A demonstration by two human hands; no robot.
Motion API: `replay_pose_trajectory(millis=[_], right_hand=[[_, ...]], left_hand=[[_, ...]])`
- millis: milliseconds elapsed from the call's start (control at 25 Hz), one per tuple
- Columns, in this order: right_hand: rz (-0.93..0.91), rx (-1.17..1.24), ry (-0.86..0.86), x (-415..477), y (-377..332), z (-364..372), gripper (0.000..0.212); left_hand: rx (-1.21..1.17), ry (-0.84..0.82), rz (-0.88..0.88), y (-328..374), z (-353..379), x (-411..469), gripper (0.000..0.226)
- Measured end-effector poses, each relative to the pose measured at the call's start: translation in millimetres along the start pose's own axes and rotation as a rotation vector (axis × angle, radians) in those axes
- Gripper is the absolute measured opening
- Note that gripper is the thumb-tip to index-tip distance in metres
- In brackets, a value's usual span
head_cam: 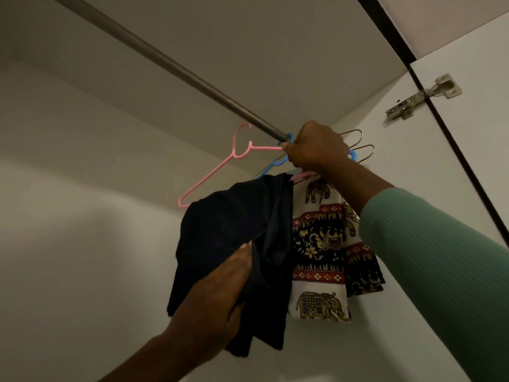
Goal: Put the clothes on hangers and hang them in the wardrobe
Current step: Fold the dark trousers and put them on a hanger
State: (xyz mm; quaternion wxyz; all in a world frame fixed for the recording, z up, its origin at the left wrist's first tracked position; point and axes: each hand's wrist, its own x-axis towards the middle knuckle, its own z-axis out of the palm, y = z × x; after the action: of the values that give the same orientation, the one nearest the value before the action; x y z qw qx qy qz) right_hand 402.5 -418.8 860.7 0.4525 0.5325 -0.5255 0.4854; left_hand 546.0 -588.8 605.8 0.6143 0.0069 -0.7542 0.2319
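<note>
Looking up into the wardrobe, a metal rail (pixel 170 63) runs from upper left to the right wall. My right hand (pixel 316 147) is raised at the rail's right end, closed around hanger hooks there. Below it a black garment (pixel 234 232) hangs from a pink hanger (pixel 303 176). My left hand (pixel 220 293) grips the lower part of that black garment. Beside it on the right hangs an elephant-print cloth (pixel 325 244). An empty pink hanger (pixel 217 164) hangs on the rail left of my right hand, with a blue hanger (pixel 275 162) partly hidden behind the hand.
Two metal hanger hooks (pixel 360 144) poke out to the right of my right hand by the side wall. The wardrobe door hinge (pixel 424 96) sits at the upper right. The white back wall (pixel 82 216) fills the left.
</note>
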Motion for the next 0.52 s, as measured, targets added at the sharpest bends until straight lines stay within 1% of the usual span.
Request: replay_pose_trajectory(millis=[120,280,360,520], right_hand=[[0.003,-0.103,0.027,13,-10,1,0.027],[0.021,-0.137,0.079,20,-9,6,0.027],[0.023,-0.165,0.108,24,-6,0,0.028],[0.035,-0.199,0.15,31,-6,-21,0.03]], left_hand=[[0.116,-0.017,0.011,-15,-4,14,0.063],[0.245,-0.036,0.066,-25,-11,19,0.065],[0.263,-0.026,0.097,-26,-15,26,0.065],[0.202,-0.027,0.039,-23,-21,56,0.06]])
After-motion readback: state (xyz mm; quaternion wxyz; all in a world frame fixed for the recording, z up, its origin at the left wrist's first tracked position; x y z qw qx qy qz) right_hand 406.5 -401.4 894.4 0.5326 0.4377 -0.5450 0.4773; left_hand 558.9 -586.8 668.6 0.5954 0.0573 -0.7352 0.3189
